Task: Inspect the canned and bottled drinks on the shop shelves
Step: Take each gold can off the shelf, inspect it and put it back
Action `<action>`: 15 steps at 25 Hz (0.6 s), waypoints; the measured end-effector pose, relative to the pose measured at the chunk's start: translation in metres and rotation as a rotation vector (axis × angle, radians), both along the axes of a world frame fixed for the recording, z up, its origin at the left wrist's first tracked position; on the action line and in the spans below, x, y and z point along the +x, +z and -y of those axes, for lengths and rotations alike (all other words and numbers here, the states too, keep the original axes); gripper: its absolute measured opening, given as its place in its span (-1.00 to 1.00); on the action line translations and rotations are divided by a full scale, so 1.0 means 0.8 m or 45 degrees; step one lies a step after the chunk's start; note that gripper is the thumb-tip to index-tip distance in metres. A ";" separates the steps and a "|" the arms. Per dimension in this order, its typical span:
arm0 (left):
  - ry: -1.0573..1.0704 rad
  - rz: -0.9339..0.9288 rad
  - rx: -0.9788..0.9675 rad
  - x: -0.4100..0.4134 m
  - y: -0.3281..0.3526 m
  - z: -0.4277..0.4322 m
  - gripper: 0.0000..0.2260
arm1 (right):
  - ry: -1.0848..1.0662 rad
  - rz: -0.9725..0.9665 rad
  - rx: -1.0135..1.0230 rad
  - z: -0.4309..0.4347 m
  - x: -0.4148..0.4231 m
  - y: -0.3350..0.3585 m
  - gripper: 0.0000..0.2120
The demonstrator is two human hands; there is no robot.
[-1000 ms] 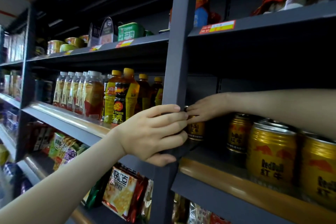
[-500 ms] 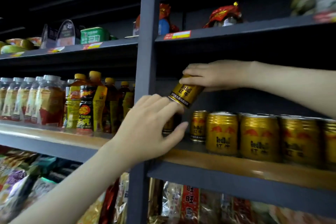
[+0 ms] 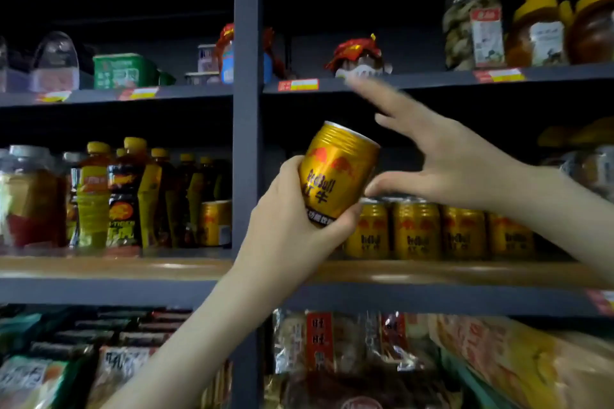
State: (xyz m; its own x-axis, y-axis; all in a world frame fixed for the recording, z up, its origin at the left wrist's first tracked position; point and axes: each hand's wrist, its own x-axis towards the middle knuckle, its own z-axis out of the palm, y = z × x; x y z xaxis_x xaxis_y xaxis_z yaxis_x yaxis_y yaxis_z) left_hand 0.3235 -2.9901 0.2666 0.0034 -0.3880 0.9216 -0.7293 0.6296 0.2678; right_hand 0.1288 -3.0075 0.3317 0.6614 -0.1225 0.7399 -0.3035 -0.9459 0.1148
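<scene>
One ribbed gold can (image 3: 337,173), tilted, sits in the curled grip of the left hand (image 3: 282,236); right hand (image 3: 448,159) splayed wide.

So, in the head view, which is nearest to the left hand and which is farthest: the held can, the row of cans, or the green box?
1. Held can: gripped in the left hand.
2. Row of cans: on the shelf just behind the hand, to the right.
3. Green box: higher up, far left.

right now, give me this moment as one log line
step: inspect can | left hand: grips gold can, tilted, held up in front of shelf | right hand: open, fingers spread, beside can | row of cans: standing on shelf
</scene>
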 end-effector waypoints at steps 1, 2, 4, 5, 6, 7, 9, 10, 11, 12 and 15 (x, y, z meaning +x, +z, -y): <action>-0.083 -0.038 0.052 0.004 -0.024 -0.016 -0.40 | 0.116 0.113 0.257 -0.011 0.009 -0.019 -0.09; -0.170 -0.075 0.090 0.008 -0.048 -0.029 -0.42 | 0.181 0.211 0.478 -0.020 0.018 -0.049 -0.07; -0.327 -0.113 0.198 0.017 -0.099 -0.049 -0.45 | 0.265 0.314 0.881 -0.040 0.046 -0.123 -0.07; -0.393 -0.137 0.271 0.023 -0.126 -0.056 -0.44 | 0.285 0.353 1.074 -0.042 0.059 -0.162 -0.15; -0.422 -0.159 0.343 0.030 -0.154 -0.062 -0.42 | 0.319 0.401 1.247 -0.043 0.073 -0.199 -0.29; -0.425 -0.158 0.424 0.039 -0.182 -0.069 -0.39 | 0.330 0.479 1.373 -0.047 0.089 -0.233 -0.43; -0.400 -0.156 0.649 0.062 -0.236 -0.082 -0.36 | 0.308 0.618 1.510 -0.057 0.115 -0.296 -0.53; -0.328 -0.115 0.725 0.074 -0.262 -0.089 -0.35 | 0.273 0.650 1.535 -0.065 0.124 -0.325 -0.52; -0.224 -0.040 0.754 0.085 -0.284 -0.095 -0.35 | 0.214 0.646 1.532 -0.073 0.130 -0.349 -0.49; -0.135 0.022 0.781 0.096 -0.307 -0.105 -0.34 | 0.163 0.612 1.522 -0.082 0.137 -0.374 -0.46; -0.101 -0.003 0.905 0.118 -0.363 -0.133 -0.36 | 0.095 0.467 1.511 -0.105 0.157 -0.427 -0.37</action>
State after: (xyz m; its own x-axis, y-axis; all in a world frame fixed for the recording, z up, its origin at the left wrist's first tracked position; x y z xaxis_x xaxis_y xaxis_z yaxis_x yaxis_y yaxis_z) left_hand 0.4181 -2.8834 -0.0237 -0.0481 -0.8941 0.4454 -0.6877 0.3530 0.6344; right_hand 0.2541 -2.9231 -0.0103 0.4732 -0.8125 0.3407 -0.0777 -0.4236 -0.9025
